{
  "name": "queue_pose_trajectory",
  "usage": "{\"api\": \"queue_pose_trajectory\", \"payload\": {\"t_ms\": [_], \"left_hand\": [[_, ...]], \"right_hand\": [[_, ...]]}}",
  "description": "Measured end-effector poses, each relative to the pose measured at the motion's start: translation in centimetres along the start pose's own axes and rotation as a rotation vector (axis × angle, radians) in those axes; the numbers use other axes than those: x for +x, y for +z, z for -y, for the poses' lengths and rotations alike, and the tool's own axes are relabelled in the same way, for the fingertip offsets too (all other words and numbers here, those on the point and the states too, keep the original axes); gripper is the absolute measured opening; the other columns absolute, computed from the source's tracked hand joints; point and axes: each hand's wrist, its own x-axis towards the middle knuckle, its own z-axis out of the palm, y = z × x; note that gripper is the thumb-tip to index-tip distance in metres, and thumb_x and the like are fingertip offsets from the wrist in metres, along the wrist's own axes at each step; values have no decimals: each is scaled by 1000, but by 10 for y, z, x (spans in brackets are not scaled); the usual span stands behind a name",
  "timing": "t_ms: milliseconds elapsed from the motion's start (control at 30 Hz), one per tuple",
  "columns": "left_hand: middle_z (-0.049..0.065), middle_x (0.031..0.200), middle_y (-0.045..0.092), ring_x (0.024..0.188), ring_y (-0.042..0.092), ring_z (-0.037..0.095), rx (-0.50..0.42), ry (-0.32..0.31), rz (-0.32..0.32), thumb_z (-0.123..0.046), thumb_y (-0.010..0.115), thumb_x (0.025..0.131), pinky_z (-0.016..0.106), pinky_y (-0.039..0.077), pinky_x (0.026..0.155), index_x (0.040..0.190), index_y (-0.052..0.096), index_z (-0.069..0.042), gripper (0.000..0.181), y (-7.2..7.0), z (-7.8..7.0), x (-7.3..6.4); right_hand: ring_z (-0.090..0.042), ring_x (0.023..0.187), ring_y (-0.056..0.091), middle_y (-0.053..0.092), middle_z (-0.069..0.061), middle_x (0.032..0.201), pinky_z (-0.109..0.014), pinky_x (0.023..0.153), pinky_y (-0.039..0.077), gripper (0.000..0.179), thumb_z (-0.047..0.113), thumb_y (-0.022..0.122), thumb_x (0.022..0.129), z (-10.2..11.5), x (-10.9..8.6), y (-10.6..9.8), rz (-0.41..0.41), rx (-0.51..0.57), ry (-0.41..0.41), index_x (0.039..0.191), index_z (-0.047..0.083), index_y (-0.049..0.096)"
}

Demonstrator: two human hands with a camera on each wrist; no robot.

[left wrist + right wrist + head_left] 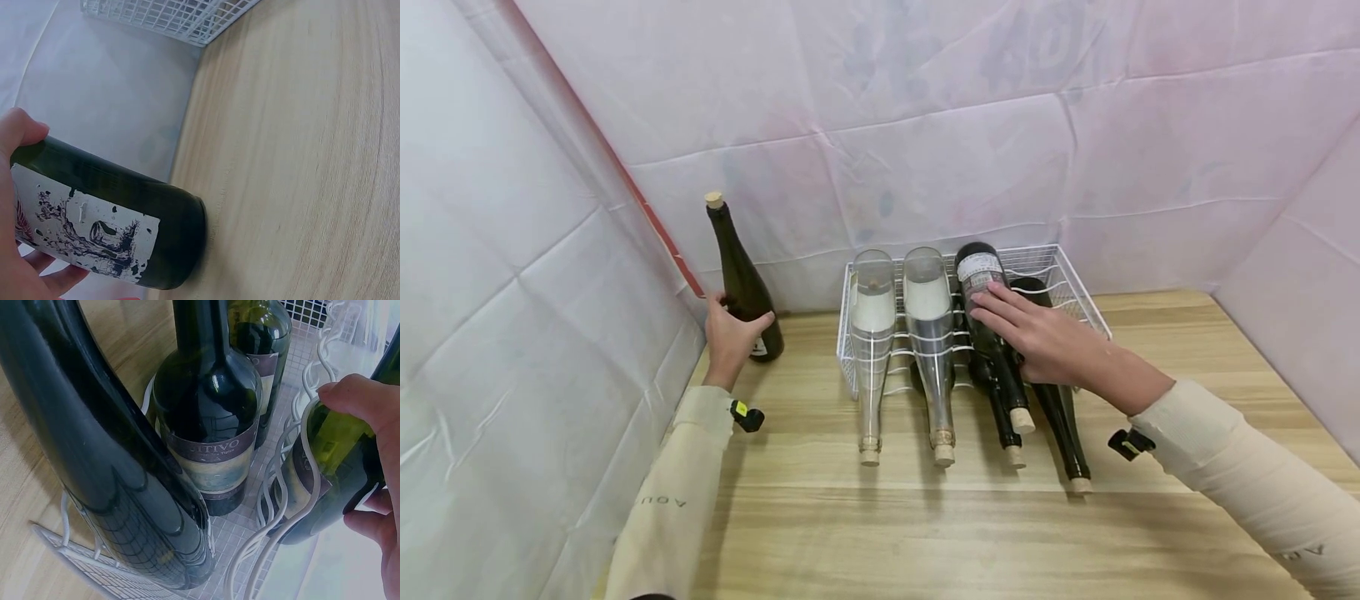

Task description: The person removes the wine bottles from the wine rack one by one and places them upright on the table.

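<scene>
On the left, my left hand point(730, 337) grips a dark green wine bottle point(747, 287) around its lower body, thumb on the near side. This bottle is corked, and its base is down at the table; the left wrist view shows its worn white label point(94, 228). Over at the wire rack point(1086, 302), my right hand point(1052, 337) holds a dark corked wine bottle point(979, 265) that lies on the upper wavy wires, neck toward me. In the right wrist view, thumb and fingers wrap that green bottle point(340, 450) beside the wires.
Two clear corked bottles, one point(872, 354) left of the other point(930, 342), lie on the rack's upper level. Below are several dark bottles, including one point(1063, 433) at the right. The wooden table point(887, 542) meets white sheeted walls point(955, 167) behind and at both sides.
</scene>
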Motion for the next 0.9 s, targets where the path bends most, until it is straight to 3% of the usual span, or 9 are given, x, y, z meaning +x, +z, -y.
{"api": "queue_pose_trajectory", "payload": {"t_ms": [100,300,433,667,900], "left_hand": [[23,137,55,120,56,38,-17,-3,-3,-32,89,77,53,48,106,140,42,-5,83,-1,2,1],[24,140,52,127,53,38,-29,-35,-5,-34,88,78,53,45,111,146,37,-3,91,-2,5,3],[25,141,51,129,52,39,-28,-51,-4,-35,88,78,54,44,113,147,36,-3,92,-2,8,3],[25,141,51,129,52,40,-18,-51,-2,-38,88,78,55,43,114,146,35,-4,93,-2,11,3],[25,139,53,128,54,39,-17,-39,14,-43,89,77,53,45,112,144,37,-4,94,-3,12,2]], "right_hand": [[-52,138,49,53,-25,152,-40,78,62,90,-9,64,53,0,1,0,-2,-3,0,143,-7,52],[-53,137,50,54,-26,151,-43,77,63,89,-8,66,54,-1,1,0,-5,-11,0,142,-7,53],[-54,137,51,54,-26,150,-48,86,62,88,-7,66,54,-1,1,0,-7,-9,-9,141,-8,54],[-53,136,51,55,-27,149,-44,78,63,88,-7,68,54,-1,2,0,-17,-15,-17,141,-8,54],[-55,134,52,56,-28,147,-52,92,61,86,-7,67,54,0,3,-2,-21,-9,-23,139,-9,55]]}}
